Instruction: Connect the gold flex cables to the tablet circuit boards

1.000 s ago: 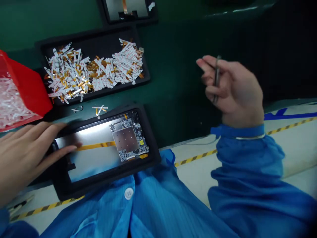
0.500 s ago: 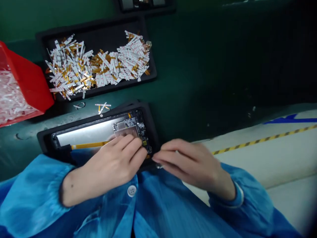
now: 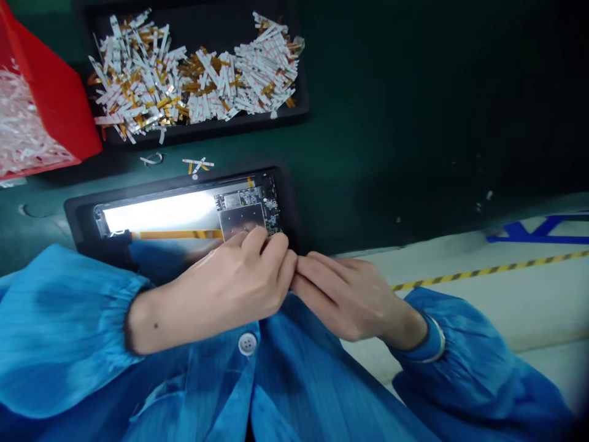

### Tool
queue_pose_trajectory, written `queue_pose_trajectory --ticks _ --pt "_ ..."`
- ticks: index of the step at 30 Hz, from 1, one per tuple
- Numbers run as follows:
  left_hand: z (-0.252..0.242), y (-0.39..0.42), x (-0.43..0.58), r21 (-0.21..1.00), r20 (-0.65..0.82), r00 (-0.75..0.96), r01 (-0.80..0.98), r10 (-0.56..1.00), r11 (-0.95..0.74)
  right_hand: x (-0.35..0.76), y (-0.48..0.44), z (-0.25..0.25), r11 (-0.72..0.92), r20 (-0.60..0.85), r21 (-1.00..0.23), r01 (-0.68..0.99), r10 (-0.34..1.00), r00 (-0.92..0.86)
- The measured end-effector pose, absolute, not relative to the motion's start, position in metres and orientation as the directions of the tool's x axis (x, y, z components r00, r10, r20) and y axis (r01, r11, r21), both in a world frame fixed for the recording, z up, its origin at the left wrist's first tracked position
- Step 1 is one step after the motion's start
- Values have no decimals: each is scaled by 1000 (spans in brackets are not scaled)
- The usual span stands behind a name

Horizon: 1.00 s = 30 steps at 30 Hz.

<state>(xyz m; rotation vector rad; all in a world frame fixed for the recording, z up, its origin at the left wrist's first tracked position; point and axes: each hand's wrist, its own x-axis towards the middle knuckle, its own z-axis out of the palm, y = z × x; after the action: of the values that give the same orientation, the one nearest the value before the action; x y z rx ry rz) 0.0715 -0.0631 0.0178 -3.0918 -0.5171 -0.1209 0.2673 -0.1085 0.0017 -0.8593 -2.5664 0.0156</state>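
Note:
An opened tablet [image 3: 161, 212] lies in a black holder tray [image 3: 78, 215], showing a silver panel with a bright reflection, a circuit board [image 3: 242, 218] and an orange ribbon cable [image 3: 170, 234]. My left hand [image 3: 257, 270] is closed over the board's lower right end, fingers curled. My right hand [image 3: 345, 294] is closed in a pinch at the holder's right corner, its fingertips against my left fingers. Whatever lies between the fingertips is hidden. Both hands cover the tablet's lower right corner.
Behind the tablet, a black tray [image 3: 302, 92] holds a heap of white-and-orange strips [image 3: 267, 73]. On the left stands a red bin [image 3: 59, 92] with clear and whitish scraps. A few loose strips [image 3: 199, 164] lie on the green table [image 3: 368, 153], whose edge runs to my right.
My right hand has come up against my left fingers. My left hand has shifted right along the board. The view has shifted, so the trays appear higher.

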Motion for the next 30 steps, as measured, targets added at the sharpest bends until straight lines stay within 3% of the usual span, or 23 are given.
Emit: queue_pose_trajectory --ticks 5,10,12,14,18,22,30 --pt "15 -57 70 -21 115 938 332 327 -943 263 -107 5 813 332 -122 570 575 -748" --pt "29 -33 47 394 219 788 468 575 -791 263 -108 3 804 316 -148 576 590 -743" --pt "36 -27 32 462 182 656 600 732 -653 262 -107 2 800 315 -176 573 598 -737" --pt "38 -25 19 439 133 567 702 813 -561 262 -106 2 783 281 -207 586 621 -731" --pt "29 -31 10 462 156 651 617 743 -637 260 -105 0 734 192 -256 629 676 -711" --pt "14 -35 17 505 120 806 454 580 -734 260 -109 -6 716 254 -265 646 698 -669" --pt "4 -28 16 611 92 768 460 634 -645 256 -112 -6 670 192 -320 669 738 -647"
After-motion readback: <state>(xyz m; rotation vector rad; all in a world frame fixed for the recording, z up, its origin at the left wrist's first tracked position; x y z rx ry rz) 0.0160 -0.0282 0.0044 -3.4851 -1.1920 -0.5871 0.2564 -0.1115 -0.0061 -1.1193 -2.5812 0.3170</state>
